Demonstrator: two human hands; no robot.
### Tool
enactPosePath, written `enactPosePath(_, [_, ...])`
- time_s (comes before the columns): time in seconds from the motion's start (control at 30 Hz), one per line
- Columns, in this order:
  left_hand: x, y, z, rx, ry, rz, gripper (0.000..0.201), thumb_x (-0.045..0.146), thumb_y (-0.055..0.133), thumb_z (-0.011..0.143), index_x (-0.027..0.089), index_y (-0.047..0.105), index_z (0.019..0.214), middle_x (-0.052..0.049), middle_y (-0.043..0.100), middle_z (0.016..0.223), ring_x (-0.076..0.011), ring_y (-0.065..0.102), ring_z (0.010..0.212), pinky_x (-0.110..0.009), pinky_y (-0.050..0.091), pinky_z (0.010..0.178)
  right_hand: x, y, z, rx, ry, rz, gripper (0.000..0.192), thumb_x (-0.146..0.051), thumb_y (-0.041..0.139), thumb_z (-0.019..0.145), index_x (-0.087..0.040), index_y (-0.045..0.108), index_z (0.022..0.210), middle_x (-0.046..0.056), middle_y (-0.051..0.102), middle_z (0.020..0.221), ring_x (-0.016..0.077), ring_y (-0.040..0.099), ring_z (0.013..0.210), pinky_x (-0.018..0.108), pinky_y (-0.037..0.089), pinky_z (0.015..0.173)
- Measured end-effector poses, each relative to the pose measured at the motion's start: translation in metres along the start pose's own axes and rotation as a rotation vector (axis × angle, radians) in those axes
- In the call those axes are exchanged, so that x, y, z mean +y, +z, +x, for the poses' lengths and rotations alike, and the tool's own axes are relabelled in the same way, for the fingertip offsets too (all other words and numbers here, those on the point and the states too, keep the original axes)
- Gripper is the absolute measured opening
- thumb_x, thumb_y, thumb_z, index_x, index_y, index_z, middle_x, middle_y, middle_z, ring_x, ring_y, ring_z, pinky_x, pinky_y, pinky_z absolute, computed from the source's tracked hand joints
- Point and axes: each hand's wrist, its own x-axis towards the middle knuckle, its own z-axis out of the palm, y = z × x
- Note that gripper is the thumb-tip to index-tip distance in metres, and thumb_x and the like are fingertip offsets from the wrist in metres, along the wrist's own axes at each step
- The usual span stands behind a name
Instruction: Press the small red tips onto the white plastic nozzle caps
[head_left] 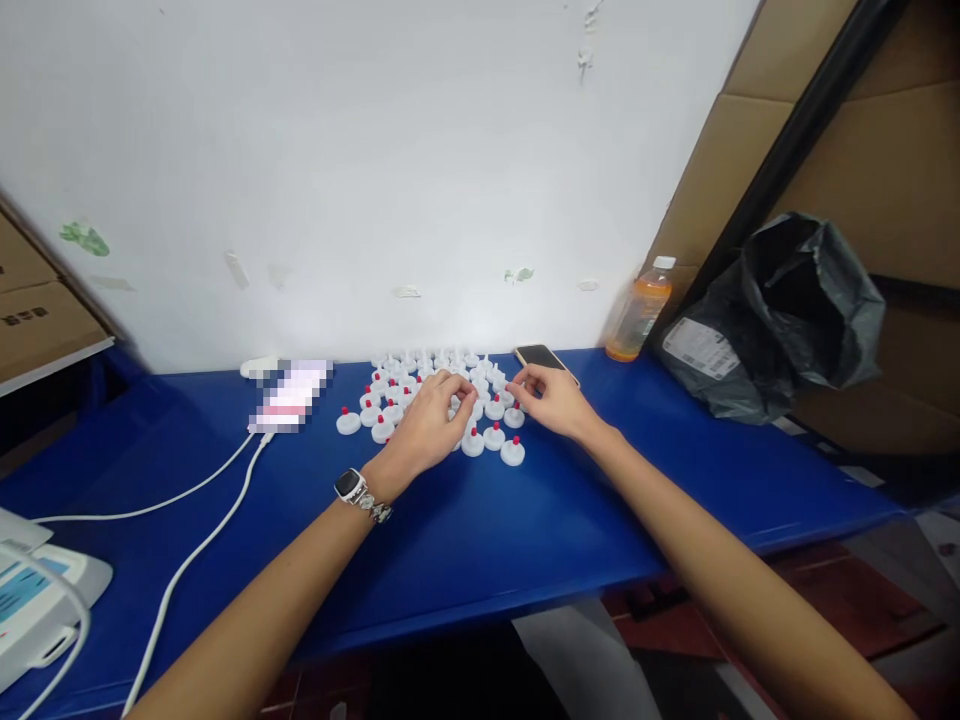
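Note:
A cluster of round white plastic caps [512,453] with thin upright nozzles spreads over the blue table near the wall. Small red tips [493,427] sit on the nozzles of the nearer caps, while those at the back [442,357] show bare white nozzles. My left hand [431,420] hovers over the middle of the cluster, thumb and fingers pinched; what lies between them is hidden. At the cluster's right edge, my right hand [553,400] is also pinched. A speck of red shows at its fingertips, too small to tell whether it is held.
A dark phone [541,355] lies behind my right hand. Farther right stand an orange drink bottle [642,310] and a grey plastic bag [720,345]. To the left are a charging phone [289,398], white cables [191,555] and a white device [49,595].

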Motion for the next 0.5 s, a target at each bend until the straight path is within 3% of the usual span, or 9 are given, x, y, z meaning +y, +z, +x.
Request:
enactPosePath(0.1, [0.004,0.001,-0.004,-0.002,-0.004,-0.011,0.023,0.034,0.044,0.099,0.021,0.062,0.092,-0.007,0.062,0.101,-0.0240,0.057,0.102,-0.038,0.044,0.086,-0.004,0.003,-0.005,-0.044,-0.026,-0.017,0.021,-0.039,0.060,0.087,-0.020,0.068,0.084,0.000,0.064,0.066,0.0155,0.055,0.063,0.028,0.038,0.061])
enactPosePath(0.3, [0.004,-0.002,-0.010,-0.014,0.004,-0.002,0.023,0.035,0.046,0.098,0.020,0.062,0.093,-0.007,0.061,0.102,-0.0240,0.056,0.101,-0.038,0.044,0.086,-0.010,0.007,-0.002,0.020,-0.115,-0.184,0.018,-0.038,0.065,0.084,-0.021,0.070,0.089,0.004,0.065,0.082,0.0221,0.055,0.085,0.033,0.039,0.078])
enactPosePath(0.43, [0.001,-0.003,-0.010,-0.015,0.003,-0.010,0.024,0.036,0.045,0.098,0.020,0.062,0.094,-0.007,0.061,0.101,-0.0237,0.056,0.100,-0.039,0.044,0.088,0.002,0.001,0.001,0.093,-0.011,-0.211,0.015,-0.025,0.057,0.085,-0.021,0.068,0.092,0.005,0.065,0.082,0.0211,0.056,0.082,0.031,0.039,0.072])
enactPosePath(0.5, [0.001,-0.002,-0.010,-0.015,0.011,-0.006,0.023,0.036,0.046,0.098,0.020,0.062,0.093,-0.007,0.062,0.100,-0.0236,0.056,0.099,-0.039,0.044,0.089,0.013,-0.001,-0.001,0.070,0.052,-0.191,0.015,-0.021,0.056,0.083,-0.020,0.067,0.092,0.004,0.065,0.077,0.0189,0.057,0.075,0.029,0.038,0.067])
